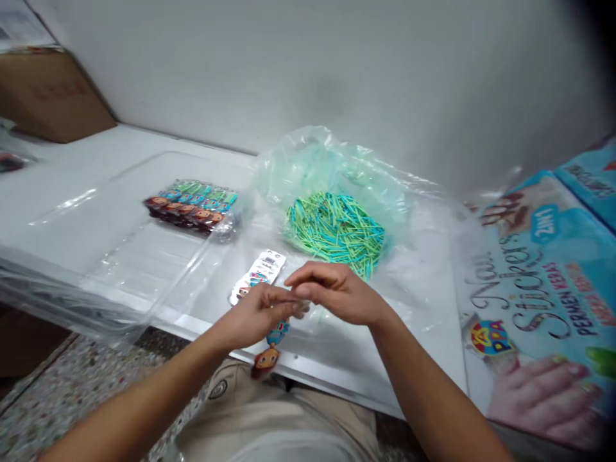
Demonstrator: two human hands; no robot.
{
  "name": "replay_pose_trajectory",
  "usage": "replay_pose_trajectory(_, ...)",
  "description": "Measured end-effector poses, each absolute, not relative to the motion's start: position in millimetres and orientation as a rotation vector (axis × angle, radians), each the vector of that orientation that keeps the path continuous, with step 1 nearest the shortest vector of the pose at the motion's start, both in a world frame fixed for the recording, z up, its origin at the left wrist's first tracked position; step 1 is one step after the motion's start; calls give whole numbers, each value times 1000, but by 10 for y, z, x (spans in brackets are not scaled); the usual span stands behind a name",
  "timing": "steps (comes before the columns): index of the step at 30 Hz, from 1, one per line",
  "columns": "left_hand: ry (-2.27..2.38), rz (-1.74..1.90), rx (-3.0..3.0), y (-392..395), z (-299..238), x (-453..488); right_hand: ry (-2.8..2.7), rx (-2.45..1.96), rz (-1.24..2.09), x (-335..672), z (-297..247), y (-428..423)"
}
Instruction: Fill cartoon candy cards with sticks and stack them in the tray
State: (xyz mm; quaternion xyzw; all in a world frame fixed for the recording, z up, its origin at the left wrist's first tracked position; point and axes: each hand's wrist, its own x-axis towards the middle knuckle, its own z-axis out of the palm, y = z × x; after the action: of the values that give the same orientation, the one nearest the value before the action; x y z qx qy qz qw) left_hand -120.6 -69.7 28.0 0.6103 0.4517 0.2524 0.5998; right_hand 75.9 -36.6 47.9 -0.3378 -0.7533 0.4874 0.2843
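Observation:
A small cartoon-printed packet point(266, 359) with a brown-haired head hangs from my left hand point(262, 316), whose fingers are closed on its upper part. My right hand point(339, 292) meets the left fingertips, thumb and fingers pinched together; what they hold, if anything, is too small to make out. Just beyond the left hand, white-backed packets point(269, 263) lie on the table. Behind my hands, an open clear plastic bag point(308, 151) holds a heap of thin green and blue sticks point(337, 231).
To the left, a clear plastic tray point(120, 263) contains a row of cartoon packets point(192, 202) and overhangs the white table's point(385, 366) front edge. A printed blue box point(543, 282) stands at the right. One cardboard box point(62, 96) is at the back left, against the wall.

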Motion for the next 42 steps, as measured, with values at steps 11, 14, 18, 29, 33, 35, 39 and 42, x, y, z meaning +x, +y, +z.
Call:
replay_pose_trajectory(11, 1107, 831, 920, -939, -155, -1010, -2903, -1816, 260, 2096, -362, -619)
replay_pose_trajectory(14, 1087, 840, 857, -920, -184, -931, -2888, -1787, 189, 2025, -375, -647)
replay_pose_trajectory(18, 1079, 823, 846, -938, -246, -880, -2702, -1946, 210, 1881, -457, -522)
replay_pose_trajectory(29, 1094, 833, 803, -977, -299, -889, -2224, -2373, 301, 1350, -546, -55)
replay_pose_trajectory(33, 1084, 821, 830, -977, -331, -858, -2287, -2356, 293, 1235, -483, -58)
replay_pose_trajectory(35, 1103, 810, 852, -970, -356, -856, -2325, -2347, 322, 1213, -474, -53)
replay_pose_trajectory(39, 1127, 788, 833, -942, -379, -895, -2411, -2298, 500, 1290, -460, -22)
replay_pose_trajectory(42, 1115, 806, 839, -914, -350, -951, -2446, -2190, 574, 1446, -422, -25)
